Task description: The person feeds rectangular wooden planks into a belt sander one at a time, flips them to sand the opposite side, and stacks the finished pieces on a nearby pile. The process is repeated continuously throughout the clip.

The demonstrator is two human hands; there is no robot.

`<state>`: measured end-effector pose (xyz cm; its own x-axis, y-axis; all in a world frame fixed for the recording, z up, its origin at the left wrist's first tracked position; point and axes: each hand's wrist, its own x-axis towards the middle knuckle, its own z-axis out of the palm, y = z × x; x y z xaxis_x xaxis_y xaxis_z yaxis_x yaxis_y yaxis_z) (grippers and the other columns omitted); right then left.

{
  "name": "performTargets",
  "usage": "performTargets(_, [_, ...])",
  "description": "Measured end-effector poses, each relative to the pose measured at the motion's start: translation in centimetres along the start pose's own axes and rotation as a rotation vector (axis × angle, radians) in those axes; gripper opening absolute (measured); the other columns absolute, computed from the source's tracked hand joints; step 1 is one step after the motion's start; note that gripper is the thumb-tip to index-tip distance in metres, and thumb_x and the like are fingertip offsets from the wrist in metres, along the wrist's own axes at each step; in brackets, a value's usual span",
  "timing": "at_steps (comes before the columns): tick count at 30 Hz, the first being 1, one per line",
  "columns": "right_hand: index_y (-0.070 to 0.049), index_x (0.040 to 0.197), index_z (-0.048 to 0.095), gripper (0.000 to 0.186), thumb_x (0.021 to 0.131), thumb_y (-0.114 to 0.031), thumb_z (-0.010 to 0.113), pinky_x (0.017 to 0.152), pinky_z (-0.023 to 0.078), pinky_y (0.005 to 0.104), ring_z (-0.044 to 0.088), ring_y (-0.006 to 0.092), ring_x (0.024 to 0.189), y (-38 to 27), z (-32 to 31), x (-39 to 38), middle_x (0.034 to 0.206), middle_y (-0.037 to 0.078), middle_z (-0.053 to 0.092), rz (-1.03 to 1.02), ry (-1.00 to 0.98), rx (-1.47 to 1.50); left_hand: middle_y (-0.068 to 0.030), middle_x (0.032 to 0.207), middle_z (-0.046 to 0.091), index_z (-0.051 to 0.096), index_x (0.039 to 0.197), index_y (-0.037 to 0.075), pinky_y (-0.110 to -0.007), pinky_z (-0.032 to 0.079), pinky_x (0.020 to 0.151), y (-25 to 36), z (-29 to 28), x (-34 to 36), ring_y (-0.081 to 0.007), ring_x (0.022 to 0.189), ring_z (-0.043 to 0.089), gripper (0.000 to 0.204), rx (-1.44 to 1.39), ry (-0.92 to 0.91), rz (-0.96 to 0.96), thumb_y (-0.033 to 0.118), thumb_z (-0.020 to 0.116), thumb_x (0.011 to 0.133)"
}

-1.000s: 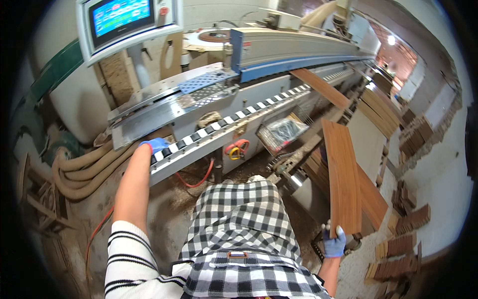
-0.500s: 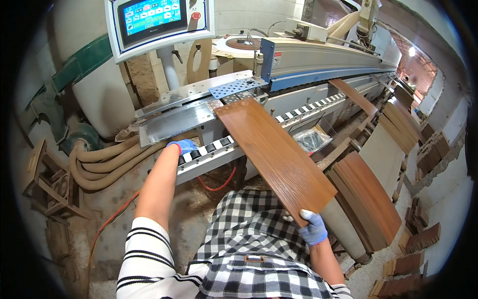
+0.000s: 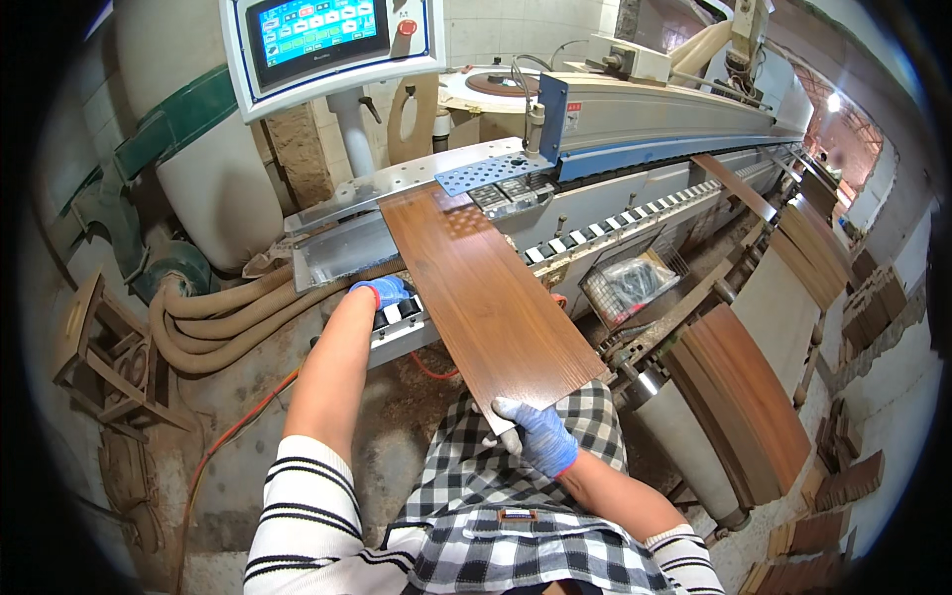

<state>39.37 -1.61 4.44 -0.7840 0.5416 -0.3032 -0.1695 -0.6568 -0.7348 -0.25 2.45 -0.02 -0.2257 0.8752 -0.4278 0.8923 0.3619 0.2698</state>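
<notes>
A long brown wood-grain board (image 3: 486, 288) slants across the roller rail of a machine. Its far end lies over the metal bed (image 3: 347, 260), beside a blue perforated plate (image 3: 494, 174). My right hand (image 3: 540, 436), in a blue and grey glove, grips the board's near corner in front of my checked apron, thumb on top and fingers beneath. Left of the board, my left hand (image 3: 385, 291) in a blue glove rests on the near end of the roller rail (image 3: 397, 337), its fingers loosely extended and apart from the board.
A control panel with a screen (image 3: 322, 40) stands at upper left. Farther along the machine lies another narrow board (image 3: 734, 186). Stacked boards (image 3: 749, 382) sit on the roller stand at right. A wire basket (image 3: 630, 288) hangs below the rail; hoses (image 3: 198, 342) and a wooden stool (image 3: 104, 347) are at left.
The board's near end has swung left with my right hand, and its far end has shifted left over the metal bed. My left hand stays at the rail end. The view has shifted slightly.
</notes>
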Motion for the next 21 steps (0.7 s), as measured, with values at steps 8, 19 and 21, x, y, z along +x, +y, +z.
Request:
performTargets(8, [-0.001,0.107,0.053,0.028,0.083,-0.013,0.06,0.056,0.057,0.0326,0.061,0.0185,0.073,-0.3,-0.8,0.4,0.089,0.009,0.059,-0.142,0.103,-0.041,-0.014,0.125,0.055,0.056,0.122,0.009,-0.039,0.039,0.097,1.0,-0.7,-1.4,-0.0306,0.113,0.052,0.049,-0.099,-0.025,0.009,0.042,0.047,0.088])
performTargets(19, [-0.005,0.114,0.051,0.039,0.08,-0.018,0.065,0.054,0.055,0.0351,0.062,0.0201,0.082,-5.2,-5.5,1.5,0.1,0.008,0.06,-0.219,0.334,0.066,-0.0116,0.131,0.05,0.054,0.125,0.01,-0.037,0.035,0.102,-1.6,0.5,0.2,-0.0297,0.119,0.047,0.045,-0.091,0.009,0.208,0.038,0.044,0.091])
performTargets(21, [-0.005,0.113,0.05,0.039,0.079,-0.019,0.065,0.054,0.055,0.0348,0.062,0.0207,0.083,-6.3,-7.3,2.1,0.1,0.009,0.06,-0.253,0.361,0.078,-0.0124,0.13,0.051,0.055,0.124,0.009,-0.037,0.037,0.101,-0.8,0.1,0.2,-0.03,0.118,0.048,0.047,-0.131,-0.025,0.156,0.039,0.046,0.089])
